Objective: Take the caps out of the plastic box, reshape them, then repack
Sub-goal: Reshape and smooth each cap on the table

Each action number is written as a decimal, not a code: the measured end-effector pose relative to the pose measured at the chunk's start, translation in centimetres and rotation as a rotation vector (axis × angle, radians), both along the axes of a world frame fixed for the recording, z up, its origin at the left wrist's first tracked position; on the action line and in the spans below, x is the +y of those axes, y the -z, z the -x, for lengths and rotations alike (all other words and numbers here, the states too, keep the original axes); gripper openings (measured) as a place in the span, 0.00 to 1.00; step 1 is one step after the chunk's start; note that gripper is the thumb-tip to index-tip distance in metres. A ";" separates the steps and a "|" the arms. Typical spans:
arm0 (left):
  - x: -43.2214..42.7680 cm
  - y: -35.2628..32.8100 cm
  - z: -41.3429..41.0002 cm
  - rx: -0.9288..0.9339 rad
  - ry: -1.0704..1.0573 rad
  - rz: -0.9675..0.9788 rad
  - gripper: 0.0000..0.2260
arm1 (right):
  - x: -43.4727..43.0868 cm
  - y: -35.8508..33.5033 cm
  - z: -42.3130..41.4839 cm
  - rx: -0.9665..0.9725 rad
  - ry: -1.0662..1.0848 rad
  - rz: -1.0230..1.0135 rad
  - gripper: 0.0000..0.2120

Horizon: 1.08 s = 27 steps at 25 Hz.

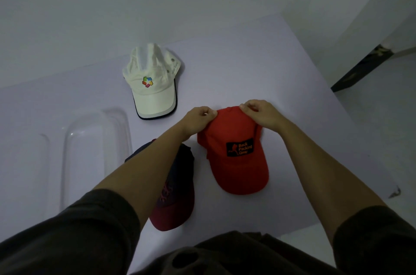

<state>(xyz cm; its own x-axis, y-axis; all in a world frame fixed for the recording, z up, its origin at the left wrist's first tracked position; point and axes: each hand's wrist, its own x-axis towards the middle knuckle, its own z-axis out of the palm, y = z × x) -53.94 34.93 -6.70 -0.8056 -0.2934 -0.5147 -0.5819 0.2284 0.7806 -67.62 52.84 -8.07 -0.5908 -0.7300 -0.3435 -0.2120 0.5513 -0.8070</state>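
From the head view, a red cap (236, 151) lies on the pale tabletop (292, 85) at centre right of the frame, its brim toward the bottom edge and a black patch with orange lettering on its front. The left hand (199, 117) pinches the far left edge of the crown between thumb and fingers, and the right hand (262, 113) pinches the far right edge in the same way, so both hands are closed on the fabric at the top of the cap.

A white cap (153, 83) sits higher up, left of centre, well apart from the hands; it carries a small multicoloured logo and a dark trim along its brim (the brim points toward the lower frame). A dark cap (177, 189) with a maroon brim lies just beside the red one on its left, partly hidden under the left forearm.

The clear plastic box (94, 157) rests at the left of the frame, near the dark cap; whether anything lies inside cannot be told. Dark sleeves (90, 229) fill the bottom corners.
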 end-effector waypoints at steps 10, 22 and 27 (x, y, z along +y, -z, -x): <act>-3.9 0.3 -2.5 -0.125 0.309 0.063 0.05 | 3.6 1.7 2.6 -0.029 -0.047 -0.131 0.12; -6.1 -1.7 -2.3 -0.063 0.270 0.180 0.21 | 2.3 -0.1 3.0 0.016 0.031 -0.149 0.20; -11.0 -6.2 -1.9 0.163 -0.011 0.302 0.16 | -3.9 -2.4 2.8 0.208 -0.025 -0.022 0.17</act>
